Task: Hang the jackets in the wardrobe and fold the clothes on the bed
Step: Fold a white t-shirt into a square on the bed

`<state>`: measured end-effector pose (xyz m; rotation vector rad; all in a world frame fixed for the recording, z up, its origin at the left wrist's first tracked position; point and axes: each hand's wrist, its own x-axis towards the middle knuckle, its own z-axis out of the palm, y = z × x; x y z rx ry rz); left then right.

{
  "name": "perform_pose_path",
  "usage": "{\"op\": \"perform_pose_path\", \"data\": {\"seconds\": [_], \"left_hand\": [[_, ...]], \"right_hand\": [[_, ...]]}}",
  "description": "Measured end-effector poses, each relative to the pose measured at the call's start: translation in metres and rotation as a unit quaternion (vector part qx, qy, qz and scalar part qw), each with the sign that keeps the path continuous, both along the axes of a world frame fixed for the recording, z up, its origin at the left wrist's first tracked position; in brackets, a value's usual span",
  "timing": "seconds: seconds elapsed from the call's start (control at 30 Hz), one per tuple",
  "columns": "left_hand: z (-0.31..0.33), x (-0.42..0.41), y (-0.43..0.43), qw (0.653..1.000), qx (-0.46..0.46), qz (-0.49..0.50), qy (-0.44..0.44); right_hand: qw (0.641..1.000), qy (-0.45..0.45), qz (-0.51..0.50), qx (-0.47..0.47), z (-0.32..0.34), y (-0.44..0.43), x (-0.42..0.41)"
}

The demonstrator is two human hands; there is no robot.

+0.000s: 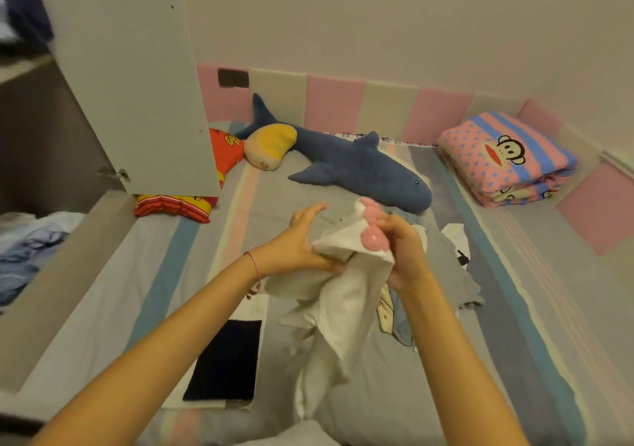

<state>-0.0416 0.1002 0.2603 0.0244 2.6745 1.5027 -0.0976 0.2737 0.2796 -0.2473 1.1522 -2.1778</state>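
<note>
White garment (343, 294) with pink trim, right hand (406, 251) clenched on it, left hand (298, 239) touching, fingers straight

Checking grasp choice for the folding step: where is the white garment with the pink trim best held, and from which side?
Grip the white garment along its top edge by the pink trim, one hand at each end, coming from the near side. The rest hangs bunched below, so it would probably drop open. The right hand grips there; the left hand lies flat against it.
</note>
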Motion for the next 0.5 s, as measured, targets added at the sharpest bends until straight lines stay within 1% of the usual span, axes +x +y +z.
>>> {"op": "perform_pose_path", "data": {"seconds": [0.03,0.1,0.17,0.2,0.23,0.27,0.3,0.33,0.37,0.4,0.43,0.47,0.5], "left_hand": [[-0.008,0.004,-0.002,0.999,0.014,-0.024,-0.046],[-0.020,0.014,0.001,0.991,0.081,-0.046,-0.097],[-0.027,0.020,0.003,0.986,0.113,-0.005,-0.122],[-0.030,0.022,0.004,0.986,0.114,0.023,-0.117],[-0.032,0.022,0.004,0.984,0.127,0.055,-0.109],[-0.027,0.023,0.003,0.976,0.169,0.091,-0.107],[-0.019,0.021,0.002,0.958,0.233,0.126,-0.113],[-0.010,0.018,0.002,0.939,0.278,0.158,-0.123],[-0.002,0.013,0.001,0.928,0.289,0.191,-0.135],[0.004,0.010,0.000,0.934,0.249,0.210,-0.148],[0.004,0.008,0.000,0.940,0.215,0.215,-0.156],[0.008,0.010,0.004,0.947,0.200,0.206,-0.142],[0.014,0.007,0.012,0.951,0.205,0.194,-0.129]], "right_hand": [[0.999,-0.012,-0.011,-0.032,0.002,0.002,0.002],[0.997,-0.006,-0.027,-0.077,0.004,0.008,0.006],[0.993,-0.011,-0.061,-0.099,0.008,0.011,0.010],[0.992,-0.022,-0.087,-0.091,0.010,0.012,0.007],[0.992,-0.028,-0.108,-0.062,0.011,0.015,0.003],[0.992,-0.007,-0.122,0.013,0.008,0.017,-0.005],[0.977,0.046,-0.143,0.152,0.004,0.020,-0.013],[0.934,0.116,-0.159,0.299,0.000,0.022,-0.019],[0.884,0.182,-0.164,0.397,-0.006,0.026,-0.024],[0.856,0.237,-0.169,0.427,-0.011,0.030,-0.026],[0.855,0.261,-0.165,0.417,-0.013,0.034,-0.025],[0.866,0.281,-0.150,0.385,-0.013,0.036,-0.020],[0.882,0.305,-0.112,0.342,-0.009,0.036,-0.014]]}}
